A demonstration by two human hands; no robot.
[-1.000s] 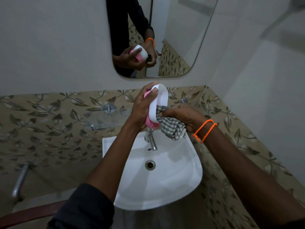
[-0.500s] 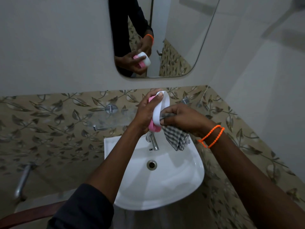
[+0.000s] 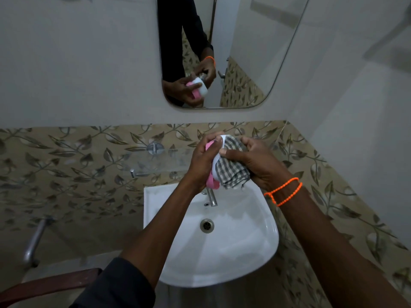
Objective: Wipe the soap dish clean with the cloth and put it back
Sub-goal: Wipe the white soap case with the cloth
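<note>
My left hand [image 3: 201,164] grips the pink and white soap dish [image 3: 213,172], held on edge above the back of the basin. Its open white side faces right. A grey checked cloth [image 3: 232,171] is bunched inside the dish, and my right hand [image 3: 255,162] is closed on it, with the thumb pressing the cloth into the dish. Most of the dish is hidden by my fingers and the cloth.
A white wash basin [image 3: 255,245] with a chrome tap [image 3: 211,197] and drain [image 3: 206,225] lies below my hands. A glass shelf [image 3: 155,162] on metal brackets runs along the leaf-patterned tiles to the left. A mirror [image 3: 244,52] hangs above. A pipe [image 3: 35,241] sticks out at lower left.
The cloth has moved up from the dish's lower edge and now fills its inside. My right hand came closer to the left, and both hands shifted slightly.
</note>
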